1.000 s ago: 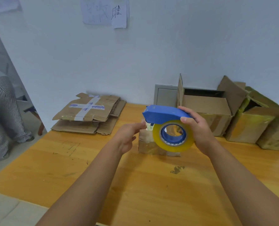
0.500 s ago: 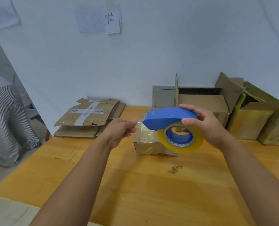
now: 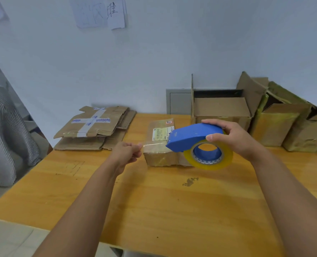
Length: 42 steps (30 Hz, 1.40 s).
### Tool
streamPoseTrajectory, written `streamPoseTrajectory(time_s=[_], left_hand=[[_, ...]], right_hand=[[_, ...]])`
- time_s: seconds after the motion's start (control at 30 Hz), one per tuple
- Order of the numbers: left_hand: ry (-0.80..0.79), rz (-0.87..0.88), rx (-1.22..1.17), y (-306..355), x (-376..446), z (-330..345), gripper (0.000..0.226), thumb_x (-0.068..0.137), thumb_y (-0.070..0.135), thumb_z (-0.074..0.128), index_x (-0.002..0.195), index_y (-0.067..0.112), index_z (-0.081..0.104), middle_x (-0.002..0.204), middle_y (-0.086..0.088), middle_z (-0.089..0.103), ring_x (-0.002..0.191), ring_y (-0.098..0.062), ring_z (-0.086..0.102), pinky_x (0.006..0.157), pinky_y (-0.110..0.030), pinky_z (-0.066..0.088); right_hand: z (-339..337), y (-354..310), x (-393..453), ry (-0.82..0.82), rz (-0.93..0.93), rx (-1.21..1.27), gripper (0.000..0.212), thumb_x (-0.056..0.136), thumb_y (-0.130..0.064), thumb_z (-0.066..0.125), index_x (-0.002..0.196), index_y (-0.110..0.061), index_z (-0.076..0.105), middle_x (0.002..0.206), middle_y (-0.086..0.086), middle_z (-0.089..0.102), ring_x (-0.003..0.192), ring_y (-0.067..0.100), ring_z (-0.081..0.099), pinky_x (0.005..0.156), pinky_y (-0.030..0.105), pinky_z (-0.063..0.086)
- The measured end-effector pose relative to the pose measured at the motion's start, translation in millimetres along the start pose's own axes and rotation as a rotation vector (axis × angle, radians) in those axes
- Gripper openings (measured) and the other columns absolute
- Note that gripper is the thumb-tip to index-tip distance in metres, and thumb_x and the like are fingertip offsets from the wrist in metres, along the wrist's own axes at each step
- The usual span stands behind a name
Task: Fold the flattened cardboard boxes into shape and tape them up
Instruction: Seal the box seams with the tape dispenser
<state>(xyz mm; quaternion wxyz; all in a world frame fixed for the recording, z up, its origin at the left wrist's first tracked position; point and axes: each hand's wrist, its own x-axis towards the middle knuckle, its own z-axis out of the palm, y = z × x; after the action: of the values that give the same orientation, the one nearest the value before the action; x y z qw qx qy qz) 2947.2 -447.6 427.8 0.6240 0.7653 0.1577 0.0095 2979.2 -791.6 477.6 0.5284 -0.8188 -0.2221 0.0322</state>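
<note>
Small closed cardboard box (image 3: 161, 143) on table, seemingly taped, behind tape dispenser (image 3: 196, 137).

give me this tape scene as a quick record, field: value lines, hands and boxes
right hand: grips the blue tape dispenser with its yellow roll
left hand: pinches the pulled-out tape end
small box: closed, on the table behind the tape
flat cardboard: stacked at far left by the wall
open boxes: far right, along the wall

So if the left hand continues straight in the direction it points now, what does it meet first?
Probably the small taped box: the left hand, pinching the pulled tape end, points right toward its near corner. Depth is unclear; it may be passing in front.
</note>
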Motion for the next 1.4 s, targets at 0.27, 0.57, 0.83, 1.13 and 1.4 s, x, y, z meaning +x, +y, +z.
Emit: streamPoseTrajectory(time_s=[0.27,0.57,0.83,1.13,1.4], left_hand=[[-0.028,-0.07,-0.129,-17,1,6,0.017,0.093,0.02,0.069,0.081,0.011,0.062,0.063,-0.001,0.062,0.077,-0.02,0.063,0.067,-0.028,0.054],[-0.082,-0.188,-0.087,-20,1,12,0.027,0.089,0.027,0.07,0.101,0.003,0.066,0.049,0.001,0.053,0.061,-0.019,0.055,0.057,-0.03,0.046],[0.056,-0.101,0.41,-22,-4,7,0.067,0.08,0.072,0.061,0.09,0.007,0.071,0.07,-0.005,0.072,0.066,-0.015,0.067,0.058,-0.029,0.052],[0.141,0.777,0.888,-40,-19,49,0.046,0.088,0.035,0.071,0.132,0.03,0.059,0.141,0.007,0.051,0.132,-0.018,0.04,0.106,-0.036,0.027],[0.289,0.918,1.045,-38,-2,37,0.031,0.088,0.016,0.072,0.119,0.019,0.069,0.131,-0.008,0.062,0.125,-0.033,0.052,0.099,-0.046,0.04]], right_hand=[[6,5,0,-0.035,0.013,-0.055,0.06,0.062,-0.06,0.07,0.122,-0.052,0.064,0.125,-0.018,0.06,0.108,0.003,0.06,0.087,0.024,0.046],[5,22,-2,-0.028,0.061,-0.081,0.056,0.063,-0.059,0.067,0.119,-0.055,0.064,0.116,-0.022,0.064,0.1,-0.002,0.062,0.086,0.027,0.047],[5,29,-2,-0.011,0.071,-0.083,0.054,0.064,-0.059,0.066,0.118,-0.056,0.064,0.109,-0.032,0.063,0.099,-0.005,0.06,0.083,0.024,0.045],[18,30,-7,0.084,0.072,0.019,0.05,0.072,-0.045,0.066,0.121,-0.039,0.067,0.12,-0.016,0.063,0.107,0.006,0.061,0.081,0.019,0.046],[42,22,-5,0.092,0.077,0.016,0.051,0.07,-0.051,0.073,0.12,-0.045,0.063,0.119,-0.02,0.062,0.103,0.0,0.061,0.081,0.018,0.049]])
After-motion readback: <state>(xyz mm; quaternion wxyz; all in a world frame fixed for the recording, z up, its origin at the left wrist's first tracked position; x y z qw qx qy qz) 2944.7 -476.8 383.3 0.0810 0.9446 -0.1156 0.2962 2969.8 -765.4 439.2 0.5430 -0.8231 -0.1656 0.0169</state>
